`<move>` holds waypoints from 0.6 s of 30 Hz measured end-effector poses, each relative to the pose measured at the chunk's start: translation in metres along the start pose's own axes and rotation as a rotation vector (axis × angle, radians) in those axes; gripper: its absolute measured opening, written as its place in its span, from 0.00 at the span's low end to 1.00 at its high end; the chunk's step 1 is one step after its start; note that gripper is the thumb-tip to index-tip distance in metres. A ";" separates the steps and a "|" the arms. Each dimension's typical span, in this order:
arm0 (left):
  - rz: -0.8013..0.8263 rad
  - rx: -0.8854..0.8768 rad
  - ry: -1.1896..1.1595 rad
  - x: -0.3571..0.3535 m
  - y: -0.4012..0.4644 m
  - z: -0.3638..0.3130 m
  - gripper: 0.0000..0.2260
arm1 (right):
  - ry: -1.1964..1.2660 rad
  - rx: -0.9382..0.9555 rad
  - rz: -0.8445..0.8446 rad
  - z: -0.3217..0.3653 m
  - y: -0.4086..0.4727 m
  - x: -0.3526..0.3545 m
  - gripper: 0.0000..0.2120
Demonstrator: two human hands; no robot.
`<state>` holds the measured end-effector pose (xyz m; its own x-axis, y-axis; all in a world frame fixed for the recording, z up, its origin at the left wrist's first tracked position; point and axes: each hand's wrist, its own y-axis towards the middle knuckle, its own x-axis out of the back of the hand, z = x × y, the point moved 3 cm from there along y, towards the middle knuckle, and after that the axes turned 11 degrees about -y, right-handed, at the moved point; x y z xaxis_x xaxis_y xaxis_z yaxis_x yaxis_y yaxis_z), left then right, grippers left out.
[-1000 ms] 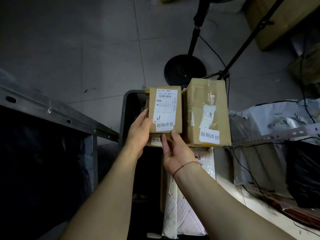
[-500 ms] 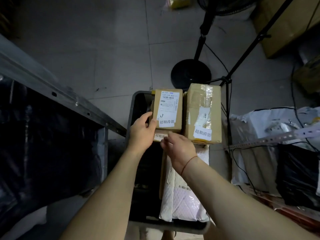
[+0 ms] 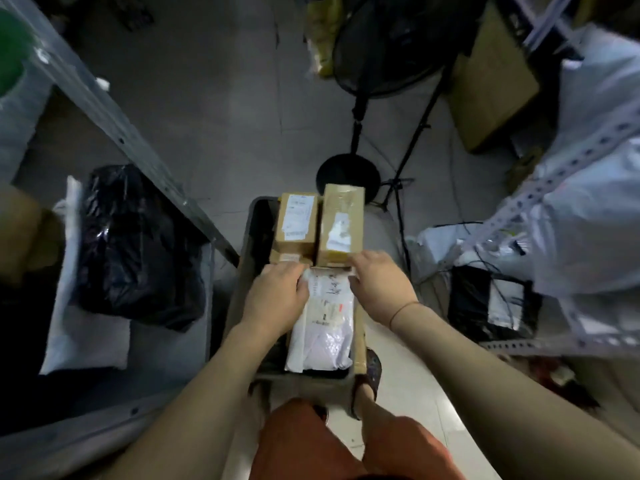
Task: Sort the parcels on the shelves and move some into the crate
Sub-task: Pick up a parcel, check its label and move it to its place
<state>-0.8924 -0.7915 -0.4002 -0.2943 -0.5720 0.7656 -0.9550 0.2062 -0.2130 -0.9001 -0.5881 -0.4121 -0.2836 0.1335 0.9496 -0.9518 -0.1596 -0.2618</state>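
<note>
Three parcels at least already sit in your crate [image 3: 250,237]: a small labelled box [image 3: 297,220] at the far left, a taller taped box [image 3: 341,223] just beside it on the right, and a white padded mailer [image 3: 323,327] lying in the near half. A further box edge peeks out beneath the small one, though you cannot tell how many lie under there.

Your left hand [image 3: 277,299] rests on the mailer's left top corner with its fingers bent over the edge, and your right hand [image 3: 377,282] curls on the mailer's right top corner, hard against the base of the taped box. From this view you seem to be holding the mailer at both corners, settling it flat or shifting it against the boxes.

So the loading part looks well under way, with the right side of the crate nearly filled and a dark gap open along its left side.

Plenty appears to remain. On the left shelf [image 3: 114,126] a black bag [image 3: 135,244] and a flat white parcel [image 3: 83,327] lie touching each other. On the right rack [image 3: 568,161] bulky white bags [image 3: 595,202] crowd the upper level, with a black labelled parcel [image 3: 491,303] lower down. Whether any of these belongs in the crate, you cannot judge from here.
</note>
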 end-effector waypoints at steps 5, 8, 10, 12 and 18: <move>0.123 -0.291 0.072 -0.037 -0.026 -0.064 0.12 | -0.057 -0.168 -0.050 -0.036 -0.113 0.011 0.15; 0.205 -0.481 0.061 -0.071 -0.044 -0.110 0.15 | -0.050 -0.366 -0.110 -0.064 -0.194 0.012 0.11; 0.253 -0.600 0.053 -0.097 -0.064 -0.149 0.15 | -0.040 -0.502 -0.149 -0.084 -0.251 0.012 0.12; 0.319 -0.732 0.036 -0.125 -0.092 -0.196 0.17 | -0.009 -0.646 -0.190 -0.101 -0.312 0.012 0.13; 0.543 -1.094 -0.007 -0.221 -0.204 -0.340 0.24 | 0.059 -1.117 -0.308 -0.132 -0.517 0.017 0.14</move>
<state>-0.6207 -0.4373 -0.3194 -0.6490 -0.2069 0.7321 -0.1747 0.9771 0.1213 -0.4285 -0.3745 -0.2838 0.0009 0.0661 0.9978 -0.5456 0.8362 -0.0549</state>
